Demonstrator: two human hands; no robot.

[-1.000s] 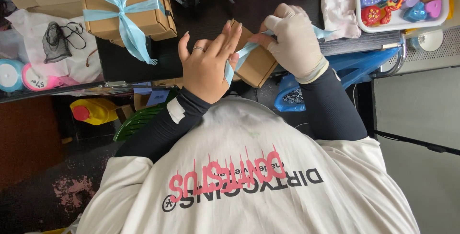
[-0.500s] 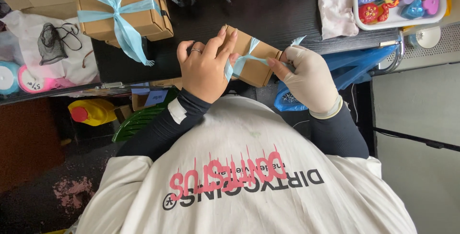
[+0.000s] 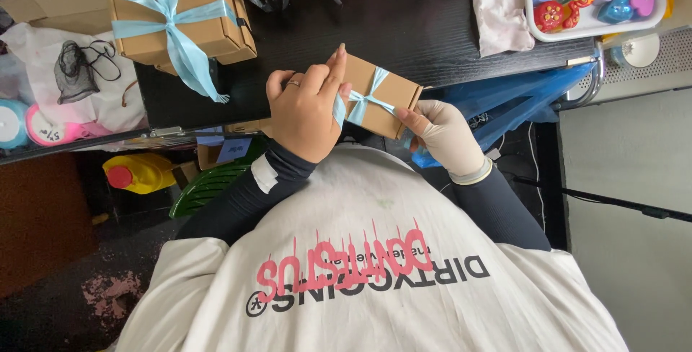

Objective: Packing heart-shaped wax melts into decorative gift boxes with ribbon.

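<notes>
Both hands have drawn closer to the body since the earlier frames, and the small box (image 3: 378, 96) now sits tilted at the near table (image 3: 432, 27) edge with its light blue ribbon (image 3: 362, 101) crossed over the top face rather than trailing loose.

At far left lie ribbon spools (image 3: 29, 125) beside a white bag (image 3: 68, 78), with a yellow bottle (image 3: 140, 172) below the table. Next comes a larger box (image 3: 194, 24), already tied with a light blue bow and well apart from the hands.

Left hand (image 3: 306, 110) is bare, with a ring on one finger. It is closed around the small box's left end, fingers laid over the top and pressing the ribbon down there.

Right hand (image 3: 447, 135) wears a pale glove. It grips the small box's right lower corner, thumb up against the side near where the ribbon runs. The small box is held between both hands, just above the person's white shirt (image 3: 375, 280).

Further right, a pale cloth (image 3: 501, 6) lies on the table, and a white tray (image 3: 595, 27) of coloured heart-shaped pieces stands at the far corner. A blue plastic bag (image 3: 519, 99) hangs under the table edge.
</notes>
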